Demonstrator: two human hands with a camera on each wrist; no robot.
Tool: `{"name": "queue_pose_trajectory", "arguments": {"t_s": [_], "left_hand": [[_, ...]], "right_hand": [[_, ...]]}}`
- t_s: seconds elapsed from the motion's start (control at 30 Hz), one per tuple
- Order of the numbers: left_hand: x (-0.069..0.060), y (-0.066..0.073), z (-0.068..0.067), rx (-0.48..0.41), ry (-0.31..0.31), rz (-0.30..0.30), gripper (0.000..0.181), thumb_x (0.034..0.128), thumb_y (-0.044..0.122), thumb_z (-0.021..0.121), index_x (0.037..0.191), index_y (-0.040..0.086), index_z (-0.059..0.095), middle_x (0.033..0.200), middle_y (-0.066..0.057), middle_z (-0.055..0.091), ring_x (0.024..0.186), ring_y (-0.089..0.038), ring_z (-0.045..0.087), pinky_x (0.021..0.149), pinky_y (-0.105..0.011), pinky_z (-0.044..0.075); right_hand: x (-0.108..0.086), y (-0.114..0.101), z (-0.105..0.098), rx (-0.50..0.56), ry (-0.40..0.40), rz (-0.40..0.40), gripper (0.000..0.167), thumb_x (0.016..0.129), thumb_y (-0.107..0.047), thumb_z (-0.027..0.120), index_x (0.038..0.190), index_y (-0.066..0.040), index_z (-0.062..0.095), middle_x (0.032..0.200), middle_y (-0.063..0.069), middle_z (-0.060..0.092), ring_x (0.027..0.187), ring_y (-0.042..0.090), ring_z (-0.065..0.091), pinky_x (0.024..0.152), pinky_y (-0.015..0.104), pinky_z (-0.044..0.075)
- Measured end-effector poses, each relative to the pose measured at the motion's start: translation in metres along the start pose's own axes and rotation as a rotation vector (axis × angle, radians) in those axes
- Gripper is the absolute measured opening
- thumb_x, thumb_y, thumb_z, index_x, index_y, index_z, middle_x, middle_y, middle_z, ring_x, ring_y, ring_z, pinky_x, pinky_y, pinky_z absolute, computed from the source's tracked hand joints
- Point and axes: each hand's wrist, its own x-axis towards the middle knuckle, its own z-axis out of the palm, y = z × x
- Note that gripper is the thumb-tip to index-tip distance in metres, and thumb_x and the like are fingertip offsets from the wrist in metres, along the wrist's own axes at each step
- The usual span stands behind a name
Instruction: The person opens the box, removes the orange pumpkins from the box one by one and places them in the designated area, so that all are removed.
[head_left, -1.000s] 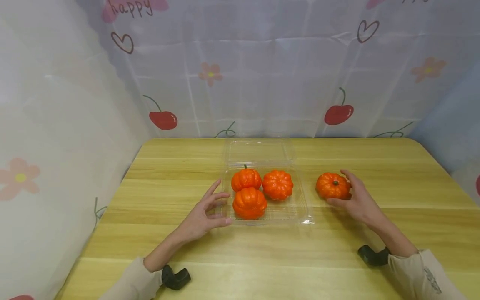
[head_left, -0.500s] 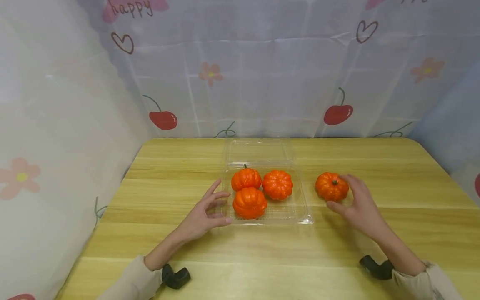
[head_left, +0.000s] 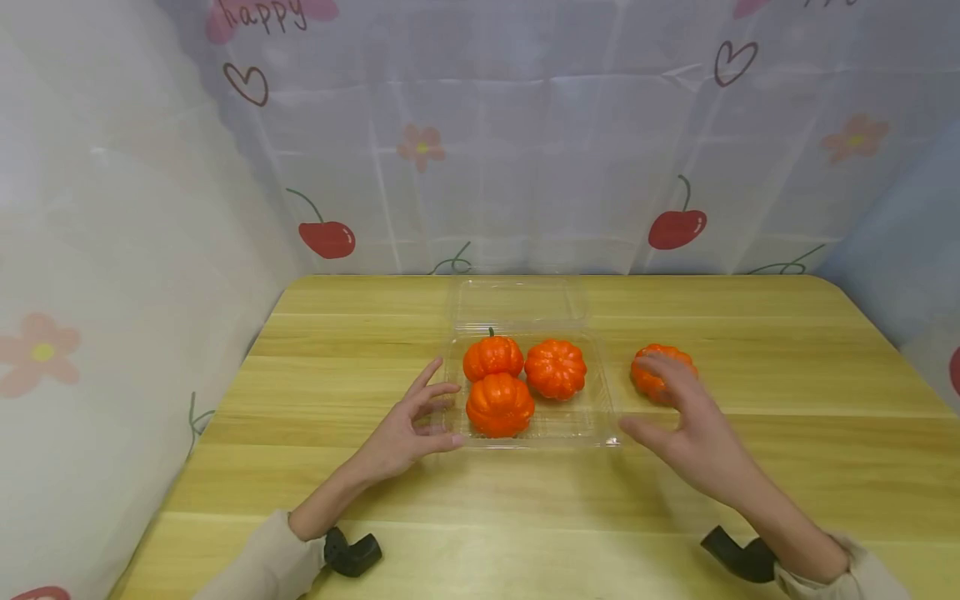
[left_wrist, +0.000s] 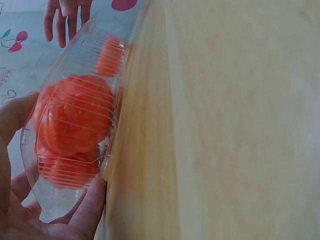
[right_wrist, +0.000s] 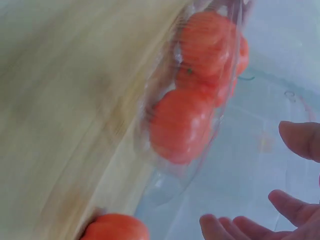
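Note:
A clear plastic clamshell box (head_left: 573, 427) stands with its lid (head_left: 517, 302) folded back. Inside are three orange toy pumpkins: one at the back left (head_left: 492, 358), one at the front left (head_left: 500, 407) and one at the right (head_left: 556, 370). My left hand (head_left: 401, 435) rests against the box's left side, fingers spread; the left wrist view shows the thumb by the rim. Another pumpkin (head_left: 654, 385) lies on the table to the box's right. My right hand (head_left: 701, 437), fingers apart and holding nothing, hovers in front of that pumpkin and partly covers it.
The wooden table (head_left: 360, 333) extends to a patterned curtain (head_left: 525, 167) at the back and sides. A dark curved mount sits at the left wrist (head_left: 352, 554), and a similar one at the right wrist (head_left: 742, 554).
My right hand has come away from the loose pumpkin and moved left toward the box. The loose pumpkin stays nearly in place; my left hand and the box look the same.

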Motion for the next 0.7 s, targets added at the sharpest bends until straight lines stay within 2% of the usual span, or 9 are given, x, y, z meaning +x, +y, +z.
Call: {"name": "queue_pose_trajectory", "arguments": {"t_s": [0.07, 0.1, 0.23, 0.33, 0.53, 0.7], "left_hand": [[0.000, 0.001, 0.000, 0.002, 0.000, -0.002, 0.088, 0.0848, 0.012, 0.079, 0.155, 0.009, 0.027, 0.157, -0.009, 0.030, 0.137, -0.033, 0.039, 0.103, -0.044, 0.045], [0.000, 0.002, 0.001, 0.004, 0.000, -0.002, 0.089, 0.0848, 0.012, 0.079, 0.156, 0.009, 0.026, 0.157, -0.009, 0.031, 0.137, -0.033, 0.039, 0.103, -0.044, 0.045], [0.000, 0.003, 0.001, 0.003, 0.004, -0.003, 0.093, 0.0844, 0.011, 0.079, 0.157, 0.012, 0.022, 0.155, -0.010, 0.035, 0.136, -0.033, 0.040, 0.103, -0.044, 0.046], [0.000, 0.003, 0.002, 0.005, 0.006, -0.002, 0.089, 0.0845, 0.010, 0.079, 0.156, 0.010, 0.025, 0.158, -0.008, 0.029, 0.136, -0.033, 0.040, 0.102, -0.043, 0.046], [-0.001, 0.003, 0.004, 0.019, 0.000, 0.007, 0.072, 0.0850, 0.013, 0.079, 0.147, 0.003, 0.042, 0.165, 0.004, 0.005, 0.137, -0.033, 0.039, 0.102, -0.043, 0.046], [0.000, 0.002, 0.002, 0.024, 0.006, 0.010, 0.075, 0.0851, 0.009, 0.078, 0.149, 0.003, 0.039, 0.164, -0.001, 0.011, 0.137, -0.034, 0.040, 0.102, -0.044, 0.046]], "right_hand": [[0.002, -0.005, 0.004, 0.028, -0.027, -0.020, 0.063, 0.083, -0.002, 0.079, 0.138, -0.002, 0.049, 0.137, 0.014, 0.047, 0.123, 0.031, 0.045, 0.099, 0.018, 0.043], [0.004, -0.007, 0.006, 0.037, -0.041, -0.024, 0.062, 0.084, -0.003, 0.078, 0.138, -0.003, 0.049, 0.137, 0.012, 0.049, 0.122, 0.031, 0.047, 0.097, 0.015, 0.044], [0.013, -0.014, 0.015, 0.066, -0.112, -0.024, 0.060, 0.085, -0.008, 0.078, 0.138, -0.004, 0.049, 0.137, 0.013, 0.051, 0.123, 0.034, 0.049, 0.097, 0.038, 0.050], [0.021, -0.018, 0.023, 0.097, -0.174, -0.005, 0.061, 0.087, -0.012, 0.077, 0.139, -0.003, 0.048, 0.139, 0.016, 0.050, 0.124, 0.036, 0.048, 0.096, 0.053, 0.049], [0.036, -0.022, 0.042, 0.166, -0.259, 0.040, 0.062, 0.088, -0.012, 0.076, 0.141, -0.001, 0.046, 0.141, 0.017, 0.049, 0.125, 0.037, 0.048, 0.099, 0.058, 0.045], [0.044, -0.023, 0.058, 0.253, -0.321, 0.079, 0.063, 0.089, -0.019, 0.074, 0.142, -0.001, 0.045, 0.143, 0.017, 0.047, 0.128, 0.038, 0.048, 0.101, 0.060, 0.042]]}}
